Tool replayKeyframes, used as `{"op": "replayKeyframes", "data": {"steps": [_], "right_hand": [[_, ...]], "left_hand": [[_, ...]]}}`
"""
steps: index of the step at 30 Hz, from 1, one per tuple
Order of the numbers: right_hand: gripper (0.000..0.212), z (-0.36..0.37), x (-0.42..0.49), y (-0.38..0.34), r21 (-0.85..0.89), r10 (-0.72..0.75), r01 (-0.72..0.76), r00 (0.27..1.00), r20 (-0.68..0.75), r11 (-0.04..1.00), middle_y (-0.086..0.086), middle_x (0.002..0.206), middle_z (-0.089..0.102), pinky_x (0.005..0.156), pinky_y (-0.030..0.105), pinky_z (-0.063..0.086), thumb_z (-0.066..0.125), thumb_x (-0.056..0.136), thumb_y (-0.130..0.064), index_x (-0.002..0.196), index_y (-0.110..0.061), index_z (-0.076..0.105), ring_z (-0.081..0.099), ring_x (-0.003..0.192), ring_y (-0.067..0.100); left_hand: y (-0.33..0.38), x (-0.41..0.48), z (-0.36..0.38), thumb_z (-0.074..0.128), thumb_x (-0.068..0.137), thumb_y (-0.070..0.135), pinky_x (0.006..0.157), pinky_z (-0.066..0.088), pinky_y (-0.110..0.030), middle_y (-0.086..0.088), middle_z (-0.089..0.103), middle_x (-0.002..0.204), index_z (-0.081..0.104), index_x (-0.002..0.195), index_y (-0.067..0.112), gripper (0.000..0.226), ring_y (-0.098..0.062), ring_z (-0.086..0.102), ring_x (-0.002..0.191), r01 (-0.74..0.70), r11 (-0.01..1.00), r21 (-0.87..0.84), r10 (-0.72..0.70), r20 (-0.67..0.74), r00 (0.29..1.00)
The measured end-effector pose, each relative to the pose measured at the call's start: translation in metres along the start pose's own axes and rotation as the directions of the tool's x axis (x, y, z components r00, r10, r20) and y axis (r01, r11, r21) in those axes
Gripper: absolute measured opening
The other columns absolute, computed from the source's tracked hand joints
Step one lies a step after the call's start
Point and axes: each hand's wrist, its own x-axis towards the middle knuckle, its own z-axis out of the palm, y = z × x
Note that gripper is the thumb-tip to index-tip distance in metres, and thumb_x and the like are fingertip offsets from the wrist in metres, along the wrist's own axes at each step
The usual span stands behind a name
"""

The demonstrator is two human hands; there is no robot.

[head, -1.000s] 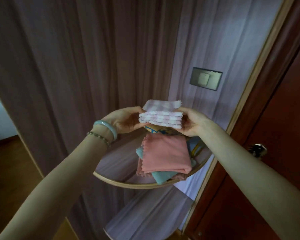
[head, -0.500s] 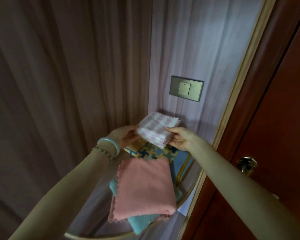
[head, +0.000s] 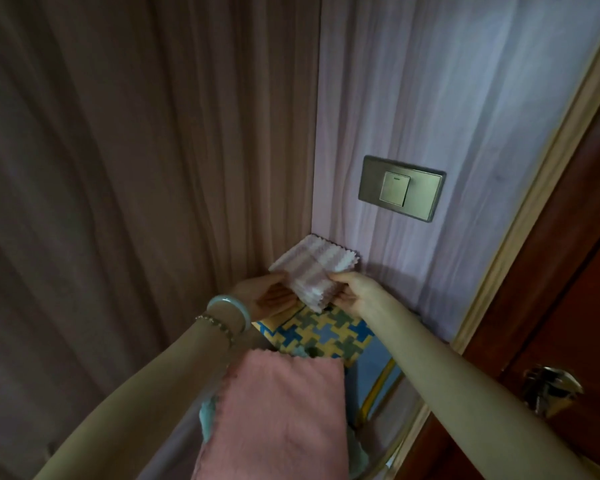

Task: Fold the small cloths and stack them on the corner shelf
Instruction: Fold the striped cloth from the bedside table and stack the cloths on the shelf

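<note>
A folded pink-and-white striped cloth (head: 312,271) is held tilted up in the wall corner, gripped on both sides. My left hand (head: 264,297) pinches its left edge and my right hand (head: 354,292) pinches its right edge. Just below it lies a yellow, blue and green patterned cloth (head: 323,336). Nearer to me a folded pink cloth (head: 278,420) rests on a teal cloth (head: 208,417). All lie on the corner shelf (head: 395,445), whose curved rim shows at the lower right.
Two papered walls meet just behind the cloth. A metal light switch (head: 400,187) sits on the right wall. A dark wooden door with a brass knob (head: 551,382) stands at the right, framed by a light wooden jamb.
Both hands have carried the striped cloth forward into the wall corner, over the patterned cloth. The view has moved closer and lower toward the shelf.
</note>
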Motion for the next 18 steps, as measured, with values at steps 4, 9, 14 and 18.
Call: {"op": "replayKeyframes", "data": {"steps": [4, 9, 14, 18], "right_hand": [[0.038, -0.009, 0.005, -0.002, -0.148, 0.037, -0.037, 0.999, -0.002, 0.988, 0.019, 0.123, 0.058, 0.085, 0.037, 0.051, 0.07, 0.084, -0.008, 0.117, 0.002, 0.054, 0.057, 0.115, 0.03], [0.042, -0.021, 0.002, -0.01, -0.424, -0.073, 0.077, 0.997, 0.025, 0.902, 0.026, 0.104, 0.063, 0.057, 0.036, 0.059, 0.077, 0.079, -0.024, 0.109, 0.0, 0.057, 0.066, 0.081, 0.033], [0.038, -0.034, 0.007, -0.018, -0.814, -0.541, 0.333, 0.841, 0.028, 0.476, 0.017, 0.077, 0.068, 0.062, 0.041, 0.059, 0.063, 0.088, -0.037, 0.095, 0.0, 0.063, 0.068, 0.067, 0.031], [0.026, -0.024, 0.008, -0.017, -0.733, -0.698, 0.607, 0.38, 0.607, -0.307, 0.012, 0.106, 0.065, 0.087, 0.034, 0.05, 0.059, 0.091, -0.023, 0.108, -0.004, 0.062, 0.062, 0.099, 0.025]], "left_hand": [[-0.002, 0.001, 0.0, 0.057, 0.093, 0.009, 0.068, 0.057, -0.039, -0.019, 0.057, 0.081, 0.054, 0.082, -0.004, 0.017, -0.027, 0.058, 0.075, -0.005, 0.999, 0.033, 0.006, -0.027, 1.0], [-0.001, -0.003, -0.002, 0.053, 0.093, 0.004, 0.083, 0.051, -0.044, -0.021, 0.056, 0.085, 0.055, 0.084, -0.006, 0.014, -0.031, 0.058, 0.079, -0.04, 0.999, 0.012, 0.04, -0.013, 0.999], [0.002, -0.013, -0.011, 0.055, 0.09, 0.006, 0.053, 0.055, -0.025, -0.012, 0.061, 0.075, 0.061, 0.076, 0.0, 0.016, -0.019, 0.062, 0.063, -0.146, 0.971, 0.189, 0.153, -0.024, 0.988], [0.002, -0.005, -0.013, 0.059, 0.09, 0.007, 0.06, 0.049, -0.022, -0.01, 0.057, 0.08, 0.063, 0.092, 0.006, 0.005, -0.014, 0.056, 0.066, -0.462, 0.61, 0.644, 0.546, 0.08, 0.834]]}}
